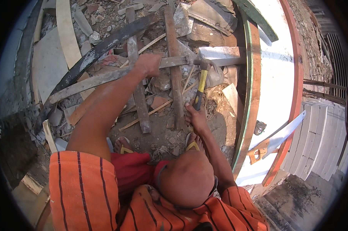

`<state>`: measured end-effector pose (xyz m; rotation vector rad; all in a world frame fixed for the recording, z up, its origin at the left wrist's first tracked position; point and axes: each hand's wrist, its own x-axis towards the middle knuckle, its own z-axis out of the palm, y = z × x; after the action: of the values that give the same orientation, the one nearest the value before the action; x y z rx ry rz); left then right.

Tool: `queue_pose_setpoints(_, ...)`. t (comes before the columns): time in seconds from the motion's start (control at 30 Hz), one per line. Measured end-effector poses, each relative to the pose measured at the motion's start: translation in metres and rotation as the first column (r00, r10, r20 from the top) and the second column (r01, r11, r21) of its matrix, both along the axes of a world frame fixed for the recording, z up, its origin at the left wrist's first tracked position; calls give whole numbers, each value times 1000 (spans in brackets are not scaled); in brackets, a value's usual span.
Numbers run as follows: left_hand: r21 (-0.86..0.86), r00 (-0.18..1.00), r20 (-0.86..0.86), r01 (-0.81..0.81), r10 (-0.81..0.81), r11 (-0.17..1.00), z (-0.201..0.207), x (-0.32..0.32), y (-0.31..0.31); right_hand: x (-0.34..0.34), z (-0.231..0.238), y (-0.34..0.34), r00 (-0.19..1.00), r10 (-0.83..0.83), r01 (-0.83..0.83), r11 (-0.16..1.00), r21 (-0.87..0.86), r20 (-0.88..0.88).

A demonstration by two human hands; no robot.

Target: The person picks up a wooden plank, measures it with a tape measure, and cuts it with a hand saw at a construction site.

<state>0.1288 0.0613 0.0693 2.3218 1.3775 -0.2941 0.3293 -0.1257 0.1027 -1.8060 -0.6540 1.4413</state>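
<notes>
My left hand (pixel 148 64) is closed on a long grey wooden plank (pixel 97 79) that runs slantwise over the rubble. Under it lie two narrower wooden strips, a grey one (pixel 142 109) and a brown one (pixel 173 42), crossing it. My right hand (pixel 196 118) grips the low end of a hammer (pixel 201 82) with a yellow and black handle. The hammer's metal head is up beside the plank's right end; whether they touch I cannot tell.
Broken stone and wood scraps cover the ground. At left a dark curved strip (pixel 93 54) lies across the debris. On the right, a white panel (pixel 276 77) with wooden edges carries a handsaw (pixel 281 134) and a small black object (pixel 260 128). Grey slabs (pixel 314 136) are stacked beyond.
</notes>
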Motion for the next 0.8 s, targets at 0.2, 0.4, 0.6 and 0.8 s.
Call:
queue_pose_setpoints(0.2, 11, 1000, -11, -9, 9, 1000, -7, -7, 5, 32, 155, 36, 995, 10, 59, 741, 669, -98)
queue_pose_setpoints(0.4, 30, 1000, -27, 10, -9, 1000, -6, 2, 4, 114, 288, 51, 986, 166, 27, -140, 990, -4)
queue_pose_setpoints(0.6, 4, 1000, -9, -7, 7, 1000, -13, -9, -3, 54, 170, 38, 796, -600, 573, 709, 411, -74)
queue_pose_setpoints(0.8, -27, 999, -33, 1, -2, 1000, -10, -10, 2, 45, 154, 36, 974, -118, 223, 669, 710, -195)
